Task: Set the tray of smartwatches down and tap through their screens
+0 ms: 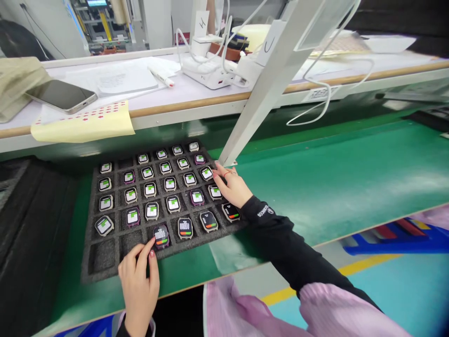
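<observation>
A dark foam tray (117, 189) lies on the green bench, with rows of square smartwatch bodies in its compartments. Most screens are lit white with green blocks; the near-row ones show dark screens with red and green bars. My left hand (140, 276) is at the tray's near edge, fingers apart, its index fingertip touching a purple smartwatch (161, 236). Over the tray's right edge reaches my right hand (234, 187), its fingers loosely spread and the tips against a tilted silver smartwatch (206, 173). Neither hand has lifted a watch.
A slanted metal post (259, 89) stands just behind my right hand. Above the tray runs a shelf (196, 104) with a phone (63, 95), papers, a pen (161, 77) and a white power strip (206, 72) with cables. Black foam trays (38, 243) are stacked at left.
</observation>
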{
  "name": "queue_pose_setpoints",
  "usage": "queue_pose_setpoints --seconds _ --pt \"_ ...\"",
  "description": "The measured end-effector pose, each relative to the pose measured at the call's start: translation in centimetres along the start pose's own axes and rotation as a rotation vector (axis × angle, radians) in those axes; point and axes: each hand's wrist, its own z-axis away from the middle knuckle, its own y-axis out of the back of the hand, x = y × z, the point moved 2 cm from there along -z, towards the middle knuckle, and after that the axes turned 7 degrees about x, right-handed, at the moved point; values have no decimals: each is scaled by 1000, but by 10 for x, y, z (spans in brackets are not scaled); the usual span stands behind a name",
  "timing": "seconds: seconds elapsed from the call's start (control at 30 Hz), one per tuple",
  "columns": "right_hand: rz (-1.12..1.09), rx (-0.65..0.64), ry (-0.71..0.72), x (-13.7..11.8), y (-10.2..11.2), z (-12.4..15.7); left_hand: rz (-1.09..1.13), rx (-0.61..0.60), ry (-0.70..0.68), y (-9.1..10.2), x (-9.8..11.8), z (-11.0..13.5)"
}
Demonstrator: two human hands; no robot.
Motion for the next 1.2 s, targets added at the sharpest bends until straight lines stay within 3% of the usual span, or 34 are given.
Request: queue_pose_setpoints --seconds 0.13,0.33,0.43,0.7,0.87,1.2 --pt "-1 3 8 0 -3 4 -5 8 -13 -1 0 -1" --pt "-51 141 129 -10 6 12 -6 1 -15 -1 -1 0" --pt "-73 98 202 -11 6 12 -5 4 -16 -1 -2 1" --pt "-13 12 225 -12 1 11 -20 3 -19 -2 0 -2" --pt "-79 119 225 -10 16 15 -18 9 -14 -3 0 -2" --pt "-230 143 319 -8 30 45 -13 4 -5 -4 0 -2"
